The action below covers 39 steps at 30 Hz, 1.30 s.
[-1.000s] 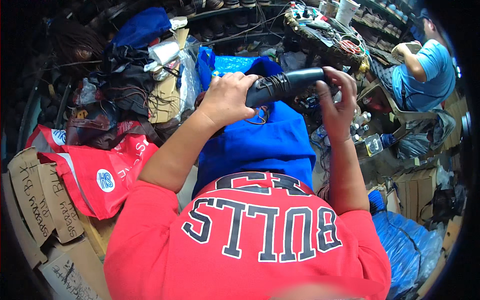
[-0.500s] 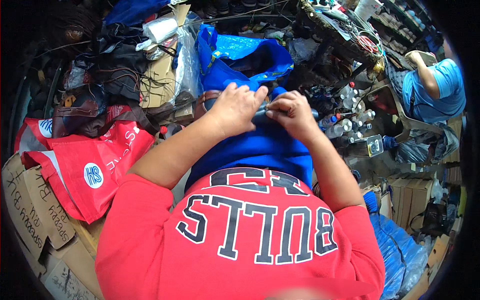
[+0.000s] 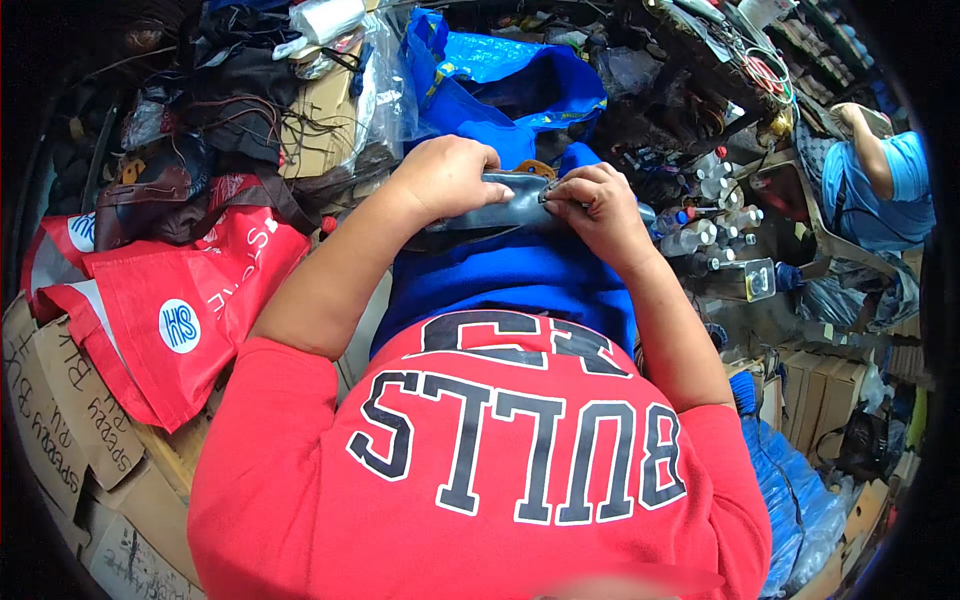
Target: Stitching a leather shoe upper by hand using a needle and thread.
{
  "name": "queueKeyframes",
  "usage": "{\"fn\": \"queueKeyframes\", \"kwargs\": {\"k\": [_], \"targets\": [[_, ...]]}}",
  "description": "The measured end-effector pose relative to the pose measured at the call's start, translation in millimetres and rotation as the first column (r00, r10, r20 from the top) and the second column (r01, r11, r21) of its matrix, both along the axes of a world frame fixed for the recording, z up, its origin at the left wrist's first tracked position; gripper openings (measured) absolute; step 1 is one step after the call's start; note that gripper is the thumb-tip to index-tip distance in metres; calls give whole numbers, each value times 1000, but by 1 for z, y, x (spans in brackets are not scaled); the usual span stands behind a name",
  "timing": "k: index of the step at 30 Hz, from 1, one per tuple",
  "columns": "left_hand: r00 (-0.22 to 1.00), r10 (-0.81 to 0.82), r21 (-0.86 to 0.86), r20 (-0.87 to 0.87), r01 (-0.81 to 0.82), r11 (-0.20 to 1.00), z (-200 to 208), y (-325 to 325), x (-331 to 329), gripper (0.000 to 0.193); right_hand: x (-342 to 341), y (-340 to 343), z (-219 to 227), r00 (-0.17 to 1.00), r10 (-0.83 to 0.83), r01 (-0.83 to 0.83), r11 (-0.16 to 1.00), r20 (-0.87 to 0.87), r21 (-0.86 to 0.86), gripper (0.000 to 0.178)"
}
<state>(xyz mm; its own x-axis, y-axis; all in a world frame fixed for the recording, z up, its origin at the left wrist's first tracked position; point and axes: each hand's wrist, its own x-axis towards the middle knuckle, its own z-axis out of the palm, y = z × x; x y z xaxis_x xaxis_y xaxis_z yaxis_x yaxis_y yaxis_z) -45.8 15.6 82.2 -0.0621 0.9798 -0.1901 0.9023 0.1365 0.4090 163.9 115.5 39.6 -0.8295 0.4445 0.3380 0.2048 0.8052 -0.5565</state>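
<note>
A shiny dark blue-grey leather piece (image 3: 515,207), long and shaped like a shoe upper, lies across my lap with a tan part (image 3: 538,168) showing at its far edge. My left hand (image 3: 448,180) grips its left end, thumb pressed on the near face and fingers over the far side. At its right part, my right hand (image 3: 592,203) is closed in a pinch against the leather. A small dark thing shows at those fingertips, too small to name. Blue cloth (image 3: 510,285) covers my lap underneath.
Beyond my hands stands an open blue bag (image 3: 480,100). A red bag (image 3: 190,300) and cardboard (image 3: 75,410) lie at the left. Several plastic bottles (image 3: 690,238) stand at the right, near a person in a light blue shirt (image 3: 880,190).
My left hand has shifted left and turned, its thumb now down on the leather, so more of the piece shows. My right hand keeps its pinch. The view has tilted slightly.
</note>
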Motion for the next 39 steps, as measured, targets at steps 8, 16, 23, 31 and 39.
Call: {"fn": "queueKeyframes", "kwargs": {"k": [8, 16, 23, 31, 39], "targets": [[969, -105, 139, -223, 138, 981, 16, -2, 24, 31, -35, -14, 9, 950, -308, 312, 944, -53, 109, 9], [942, -41, 616, -333, 250, 747, 49, -4, -1, 37, 49, 98, 55, 728, -604, 207, 645, -324, -736, 28], [842, 272, 709, -466, 172, 684, 62, -12, -77, 53, 282, 177, 52, 467, -836, 712, 548, -287, -439, 30], [828, 247, 691, -503, 213, 691, 43, 13, -107, 30, 618, 171, 104, 4, -991, 990, -14, -133, 137, 43], [831, 313, 602, -460, 33, 798, 30, 48, -87, 31, 730, 14, 139, -671, -728, 693, -548, 140, 469, 46]]}}
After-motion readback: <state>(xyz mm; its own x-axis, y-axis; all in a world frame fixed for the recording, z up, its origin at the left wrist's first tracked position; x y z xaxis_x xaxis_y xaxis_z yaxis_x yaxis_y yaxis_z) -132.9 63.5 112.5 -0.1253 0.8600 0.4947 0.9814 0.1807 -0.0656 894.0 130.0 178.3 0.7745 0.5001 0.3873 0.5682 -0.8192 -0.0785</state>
